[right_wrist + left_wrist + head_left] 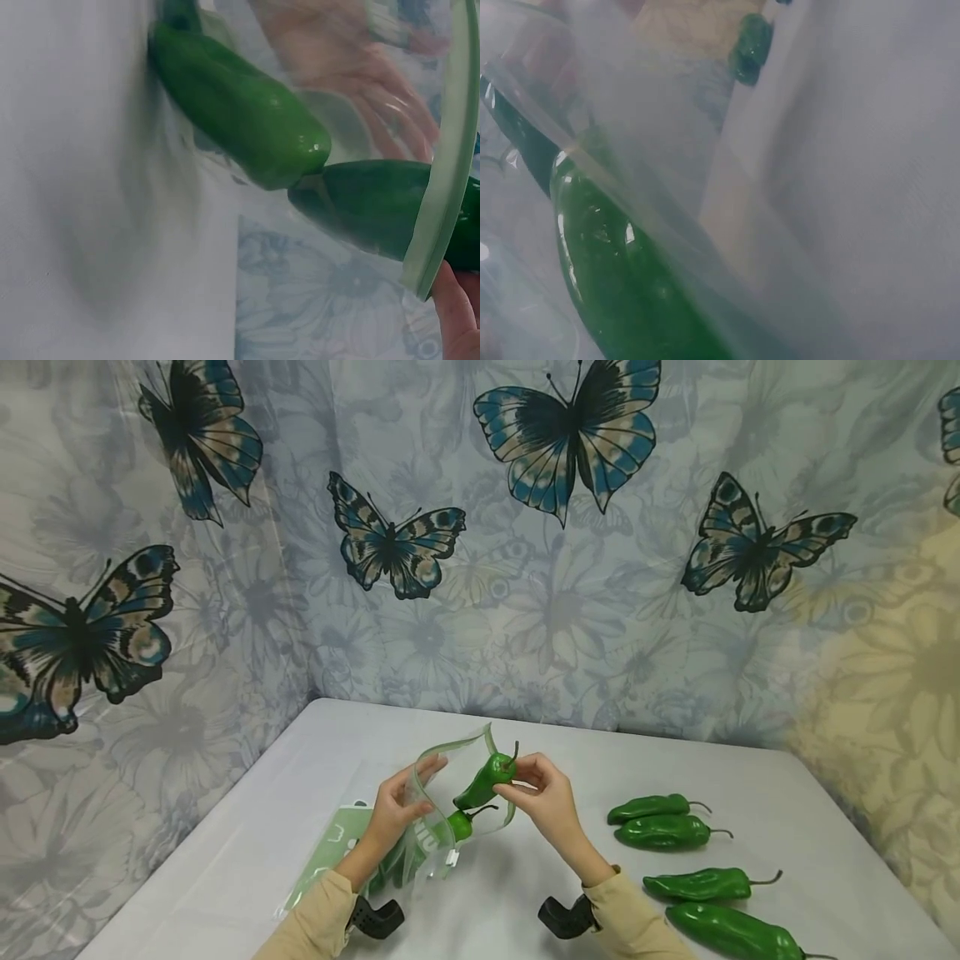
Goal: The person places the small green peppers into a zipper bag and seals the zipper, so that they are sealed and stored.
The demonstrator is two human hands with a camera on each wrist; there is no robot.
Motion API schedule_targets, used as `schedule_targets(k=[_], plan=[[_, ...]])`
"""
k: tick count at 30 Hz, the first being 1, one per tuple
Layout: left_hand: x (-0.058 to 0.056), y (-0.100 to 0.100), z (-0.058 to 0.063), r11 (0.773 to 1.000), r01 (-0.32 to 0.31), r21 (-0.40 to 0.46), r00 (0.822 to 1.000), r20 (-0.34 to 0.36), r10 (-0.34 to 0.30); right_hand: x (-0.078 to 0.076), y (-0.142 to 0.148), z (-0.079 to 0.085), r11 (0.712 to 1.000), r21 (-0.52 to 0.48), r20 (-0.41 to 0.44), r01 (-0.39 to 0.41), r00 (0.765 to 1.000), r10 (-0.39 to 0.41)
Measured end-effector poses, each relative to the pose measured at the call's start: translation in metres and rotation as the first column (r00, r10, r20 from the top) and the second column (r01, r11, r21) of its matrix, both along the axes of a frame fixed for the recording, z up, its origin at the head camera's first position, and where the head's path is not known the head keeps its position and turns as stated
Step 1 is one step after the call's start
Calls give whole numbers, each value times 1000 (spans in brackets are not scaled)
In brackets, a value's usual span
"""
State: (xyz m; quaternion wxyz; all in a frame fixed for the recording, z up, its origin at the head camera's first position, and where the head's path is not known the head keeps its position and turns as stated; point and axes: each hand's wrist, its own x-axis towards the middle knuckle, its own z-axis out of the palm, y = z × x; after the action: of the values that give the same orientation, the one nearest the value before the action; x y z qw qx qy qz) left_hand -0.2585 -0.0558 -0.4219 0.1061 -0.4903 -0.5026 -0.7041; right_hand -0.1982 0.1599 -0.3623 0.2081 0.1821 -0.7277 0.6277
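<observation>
A clear zip bag (426,852) with a pale green rim is held with its mouth spread wide. My left hand (396,806) grips its left side, thumb and fingers at the rim. My right hand (546,793) pinches a green pepper (483,781) near its stem, at the bag's mouth. In the right wrist view this pepper (360,199) lies partly behind the green rim strip (448,172), its tip against another pepper (240,112) inside the bag. More green shapes show through the plastic lower down. Through the film, the left wrist view shows a pepper (622,255) close up.
Several green peppers (663,832) lie on the right of the white table (592,752), stems pointing right. A pale green printed sheet of packaging (326,852) lies flat at the left, partly under the left forearm. A butterfly-patterned curtain (555,635) surrounds the table's back and sides.
</observation>
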Motion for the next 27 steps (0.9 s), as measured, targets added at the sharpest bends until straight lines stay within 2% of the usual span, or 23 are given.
schedule_targets(k=[2,7,11,14,17,23,27], plan=[[1,0,-2,1000,2,-1,1000,-3,-2,5,-3,2,1000,27,-25,-3,1000,4],[0,1,-4,1000,7,5,1000,-16,-7,6,-5,3,999,39,-50,4,999,-2],[-1,1,-4,1000,7,15,1000,-11,-7,4,-6,-2,998,57,-139,-7,990,15],[0,-1,-3,1000,1,19,1000,9,-1,2,-8,-6,996,84,-225,-20,974,39],[2,-2,-2,1000,3,12,999,36,-3,2,-9,-8,994,103,-268,-27,962,53],[3,0,-2,1000,19,-5,999,43,-19,5,-9,-5,991,132,-226,-22,973,52],[4,2,-2,1000,1,-30,998,64,0,5,-9,-5,989,140,-165,-36,984,59]])
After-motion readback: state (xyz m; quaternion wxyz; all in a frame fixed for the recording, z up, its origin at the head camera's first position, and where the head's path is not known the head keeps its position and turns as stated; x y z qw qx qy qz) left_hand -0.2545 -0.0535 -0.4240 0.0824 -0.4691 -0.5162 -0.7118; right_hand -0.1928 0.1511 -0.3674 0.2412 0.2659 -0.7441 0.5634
